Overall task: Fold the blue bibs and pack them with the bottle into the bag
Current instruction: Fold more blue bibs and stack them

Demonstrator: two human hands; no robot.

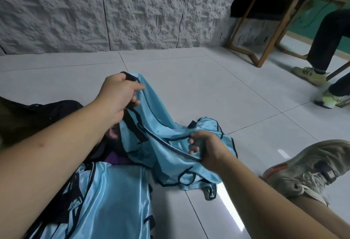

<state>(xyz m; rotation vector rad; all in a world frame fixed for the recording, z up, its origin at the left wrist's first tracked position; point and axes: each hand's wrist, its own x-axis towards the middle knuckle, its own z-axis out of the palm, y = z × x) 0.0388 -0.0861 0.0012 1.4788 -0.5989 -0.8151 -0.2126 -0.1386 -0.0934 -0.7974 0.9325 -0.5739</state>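
Note:
A light-blue bib [159, 136] with dark trim hangs crumpled between my hands above the tiled floor. My left hand [119, 95] grips its upper edge by a dark strap, raised at centre left. My right hand [206, 149] pinches its lower trimmed edge at centre right. Another blue bib [113, 197] lies flatter at the bottom, under my left forearm. A black bag [47, 113] sits at the left behind my left arm, with something pink and purple showing at its opening. No bottle is visible.
My grey sneaker [310, 168] rests on the floor at the right. A wooden table [269, 21] stands at the back right, with a seated person's legs and shoes [310, 74] beside it. A textured grey wall [113, 11] runs along the back.

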